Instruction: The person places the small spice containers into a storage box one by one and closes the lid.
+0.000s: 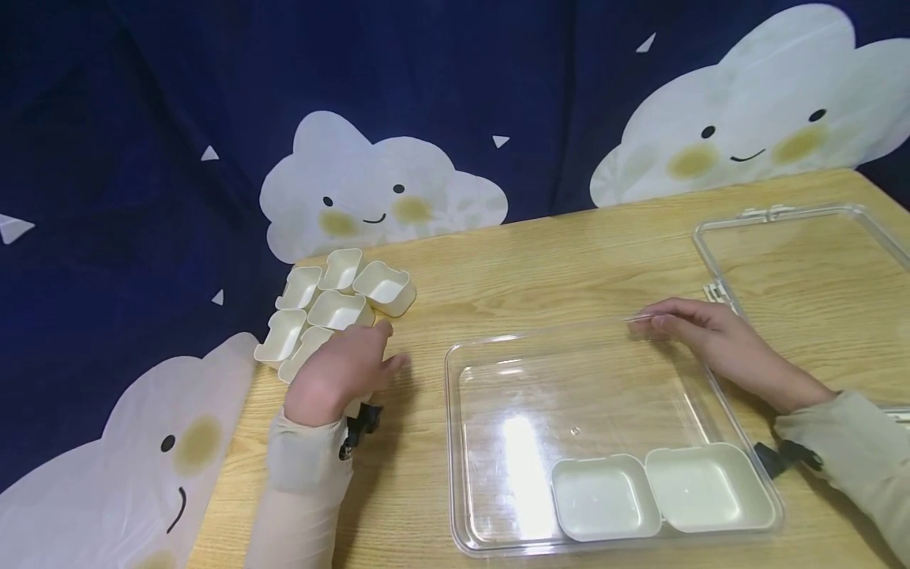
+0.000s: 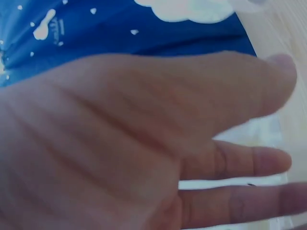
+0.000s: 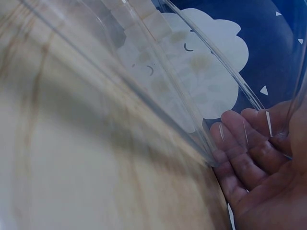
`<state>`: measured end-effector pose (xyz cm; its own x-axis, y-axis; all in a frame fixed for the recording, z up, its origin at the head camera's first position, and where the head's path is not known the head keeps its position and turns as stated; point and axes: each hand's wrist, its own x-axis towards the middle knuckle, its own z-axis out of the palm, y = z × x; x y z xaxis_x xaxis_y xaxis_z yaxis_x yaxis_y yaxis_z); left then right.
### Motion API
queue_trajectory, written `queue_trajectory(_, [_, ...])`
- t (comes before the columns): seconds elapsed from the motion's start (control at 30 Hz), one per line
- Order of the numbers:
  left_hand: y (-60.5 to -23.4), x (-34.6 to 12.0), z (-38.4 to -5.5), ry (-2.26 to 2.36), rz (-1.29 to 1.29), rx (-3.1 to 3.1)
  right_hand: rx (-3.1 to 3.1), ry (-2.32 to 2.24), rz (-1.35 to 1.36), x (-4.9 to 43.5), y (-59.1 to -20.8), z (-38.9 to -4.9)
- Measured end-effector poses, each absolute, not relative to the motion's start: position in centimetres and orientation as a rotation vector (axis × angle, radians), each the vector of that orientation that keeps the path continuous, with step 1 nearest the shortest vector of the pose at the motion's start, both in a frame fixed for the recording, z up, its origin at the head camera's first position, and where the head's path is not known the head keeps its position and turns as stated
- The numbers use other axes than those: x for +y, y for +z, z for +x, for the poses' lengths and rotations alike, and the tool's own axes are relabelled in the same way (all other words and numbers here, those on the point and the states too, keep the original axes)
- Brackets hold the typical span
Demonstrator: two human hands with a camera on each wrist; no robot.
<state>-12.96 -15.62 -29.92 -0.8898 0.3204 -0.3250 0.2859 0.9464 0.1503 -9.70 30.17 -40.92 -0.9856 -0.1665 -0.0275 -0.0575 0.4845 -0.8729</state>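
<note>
In the head view, a clear plastic box (image 1: 569, 411) lies in front of me, with two cream bins (image 1: 607, 498) side by side along its near right edge. My right hand (image 1: 700, 340) holds the box's far right corner, thumb at the rim and fingers against the outside of the wall, as the right wrist view also shows of the fingers (image 3: 249, 153). Several more cream bins (image 1: 340, 310) stand grouped at the table's left. Over the near end of this group is my left hand (image 1: 344, 367), hiding part of it. Its fingers (image 2: 249, 203) and thumb stretch out straight, holding nothing.
A clear lid-like frame with latches (image 1: 718, 294) lies at the right of the wooden table (image 1: 519, 269). Behind and to the left hangs a dark blue cloth (image 1: 441, 63) with smiling clouds. A dark wrist mount (image 1: 362, 427) sits at my left cuff.
</note>
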Motion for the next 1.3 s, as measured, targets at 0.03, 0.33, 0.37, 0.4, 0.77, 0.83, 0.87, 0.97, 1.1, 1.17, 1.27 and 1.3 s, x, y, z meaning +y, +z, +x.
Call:
queue_trajectory(0.03, [-29.9,-15.8,-13.1,0.137,0.413,2.748,2.613,-1.531,-0.199,30.2,-40.9,-9.7])
queue_trajectory(0.33, [-29.8,-17.5,-13.7,0.186,0.309,2.765,2.598,-1.565,-0.221,30.2,-41.0,-9.7])
queue_trajectory(0.37, [-29.7,-17.6,-13.7,0.183,0.304,2.769,2.594,-1.567,-0.221,30.2,-40.9,-9.7])
queue_trajectory(0.4, [-29.6,-17.7,-13.7,0.178,0.302,2.773,2.592,-1.568,-0.221,30.2,-40.9,-9.7])
queue_trajectory(0.77, [-28.8,-19.2,-13.8,0.147,0.174,2.770,2.599,-1.543,-0.202,30.2,-40.9,-9.7])
queue_trajectory(0.83, [-28.8,-19.3,-13.9,0.155,0.148,2.752,2.594,-1.546,-0.199,30.2,-40.9,-9.7])
queue_trajectory(0.87, [-28.8,-19.4,-14.0,0.156,0.138,2.741,2.593,-1.547,-0.199,30.2,-40.9,-9.7])
queue_trajectory(0.97, [-28.9,-19.6,-14.2,0.152,0.102,2.713,2.591,-1.551,-0.200,30.2,-40.9,-9.6])
queue_trajectory(1.1, [-29.1,-19.8,-14.4,0.134,0.060,2.692,2.594,-1.555,-0.205,30.1,-40.9,-9.6])
queue_trajectory(1.17, [-29.1,-19.9,-14.4,0.134,0.056,2.685,2.598,-1.555,-0.209,30.1,-40.9,-9.6])
queue_trajectory(1.27, [-29.2,-20.0,-14.5,0.149,0.065,2.671,2.598,-1.558,-0.218,30.1,-40.8,-9.7])
queue_trajectory(1.3, [-29.3,-20.0,-14.5,0.155,0.067,2.664,2.597,-1.559,-0.219,30.1,-40.8,-9.6])
